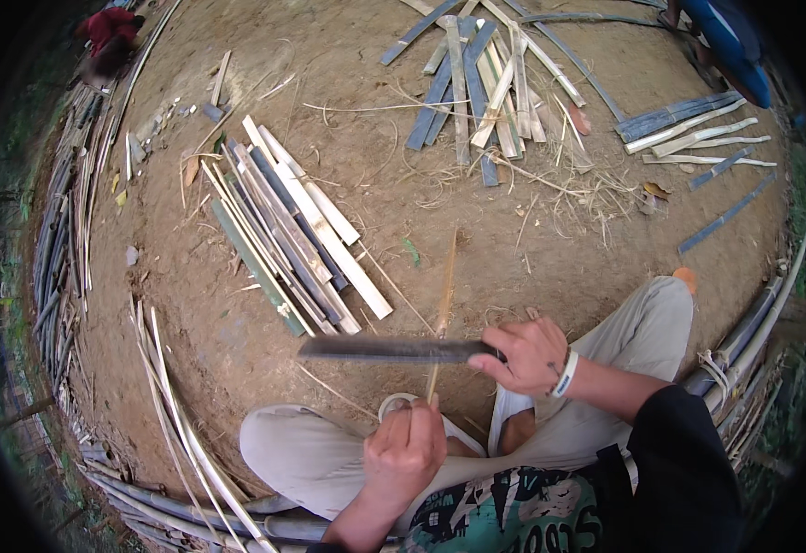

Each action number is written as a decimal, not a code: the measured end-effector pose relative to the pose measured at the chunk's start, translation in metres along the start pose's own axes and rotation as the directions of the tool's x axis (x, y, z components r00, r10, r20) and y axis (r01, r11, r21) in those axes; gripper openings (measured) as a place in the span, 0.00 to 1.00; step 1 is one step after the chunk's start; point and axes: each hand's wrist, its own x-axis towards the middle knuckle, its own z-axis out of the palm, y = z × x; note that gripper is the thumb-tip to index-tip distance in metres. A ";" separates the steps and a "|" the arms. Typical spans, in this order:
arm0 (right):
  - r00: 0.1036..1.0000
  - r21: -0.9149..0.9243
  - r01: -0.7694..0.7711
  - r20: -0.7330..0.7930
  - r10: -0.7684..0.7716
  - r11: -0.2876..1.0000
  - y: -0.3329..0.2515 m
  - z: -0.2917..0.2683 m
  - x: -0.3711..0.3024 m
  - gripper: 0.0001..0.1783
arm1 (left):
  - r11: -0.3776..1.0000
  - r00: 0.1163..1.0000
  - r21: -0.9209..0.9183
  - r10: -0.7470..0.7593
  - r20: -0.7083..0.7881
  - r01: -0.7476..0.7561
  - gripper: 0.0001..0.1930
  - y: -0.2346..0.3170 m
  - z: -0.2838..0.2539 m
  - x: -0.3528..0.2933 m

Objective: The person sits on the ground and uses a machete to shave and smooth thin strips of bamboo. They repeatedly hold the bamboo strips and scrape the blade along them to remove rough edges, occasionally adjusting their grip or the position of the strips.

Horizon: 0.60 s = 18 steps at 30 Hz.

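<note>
My right hand (525,355) grips the handle of a machete (385,349), whose dark, wide blade points left and is slightly blurred. Below it, my left hand (405,444) is closed around the lower end of a thin bamboo strip (446,286). The strip stands out away from me over the dirt, and the blade crosses it just above my left fist. Whether the edge bites into the strip I cannot tell. Both hands are over my crossed legs. Past the blade, to the left, lies a bundle of split bamboo slats (302,230).
A loose pile of bamboo pieces (463,88) lies at the far middle, with fibre shavings (596,189) beside it. More slats (689,129) lie far right. Bamboo poles line the left edge (53,249) and right edge (753,323). Two people (113,37) (725,46) are at the far corners.
</note>
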 end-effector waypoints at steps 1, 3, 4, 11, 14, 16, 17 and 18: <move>1.000 0.000 0.014 0.005 -0.014 1.000 -0.003 -0.003 -0.001 0.25 | 1.000 1.000 0.002 0.007 0.000 -0.007 0.07 0.000 0.000 -0.001; 0.998 -0.010 -0.058 0.032 0.059 0.998 0.006 0.001 -0.001 0.26 | 1.000 0.999 0.004 0.022 0.049 -0.023 0.07 0.005 -0.002 -0.001; 0.989 -0.024 -0.140 0.049 0.141 0.990 0.024 0.011 0.005 0.26 | 0.999 0.997 0.002 0.034 0.070 -0.034 0.07 0.006 -0.003 0.000; 0.974 -0.026 -0.216 0.067 0.217 0.976 0.044 0.016 0.019 0.30 | 0.999 1.000 -0.044 -0.025 0.017 0.026 0.07 0.002 0.000 -0.002; 0.903 -0.071 -0.411 0.101 0.417 0.909 0.099 0.031 0.042 0.32 | 0.995 0.999 -0.096 -0.037 0.003 0.037 0.06 0.003 -0.001 0.003; 0.893 -0.072 -0.426 0.123 0.432 0.902 0.103 0.030 0.045 0.32 | 0.986 0.995 -0.134 -0.098 -0.003 0.097 0.06 0.003 -0.002 0.004; 0.909 -0.059 -0.392 0.130 0.397 0.918 0.096 0.032 0.040 0.33 | 0.984 0.994 -0.146 -0.110 -0.015 0.107 0.06 0.001 -0.002 0.005; 0.922 -0.045 -0.359 0.137 0.361 0.932 0.092 0.032 0.039 0.33 | 0.981 0.992 -0.159 -0.121 -0.025 0.116 0.06 0.000 -0.002 0.006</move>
